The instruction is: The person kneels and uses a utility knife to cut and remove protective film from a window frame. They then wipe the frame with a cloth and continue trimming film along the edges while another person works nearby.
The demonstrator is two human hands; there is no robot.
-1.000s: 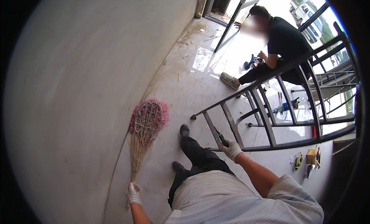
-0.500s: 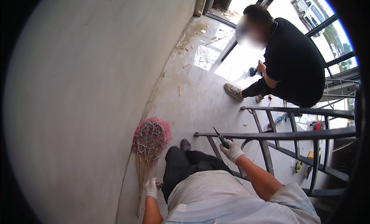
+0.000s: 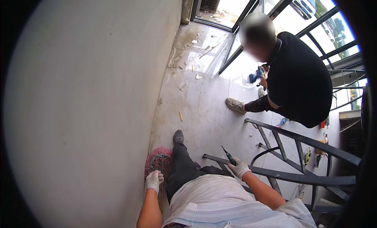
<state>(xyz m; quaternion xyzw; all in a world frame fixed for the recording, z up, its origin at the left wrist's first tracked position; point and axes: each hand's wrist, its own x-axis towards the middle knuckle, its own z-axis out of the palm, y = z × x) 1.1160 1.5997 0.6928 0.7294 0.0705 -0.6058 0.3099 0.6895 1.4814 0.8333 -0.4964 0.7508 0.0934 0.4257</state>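
Green-handled tool (image 3: 231, 160), gripped in right hand (image 3: 238, 169) beside ladder (image 3: 298, 177), could snag it if swung; left hand (image 3: 154, 181) curled, its hold unclear.

From my remote seat I see a pale, greyish-white shirt (image 3: 220, 194) crossed by fine stripes, some of them bluish toward the near side, with a stitched seam left of the middle. Its right sleeve (image 3: 296, 208) is short and loose, in the same striped cloth. Light knitted gloves cover the left hand (image 3: 154, 181) and right hand (image 3: 239, 169), each ringed with grey bands at the wrist. The trousers (image 3: 182, 160) are plain and blackish; the far shoe (image 3: 178, 137) is dark grey.
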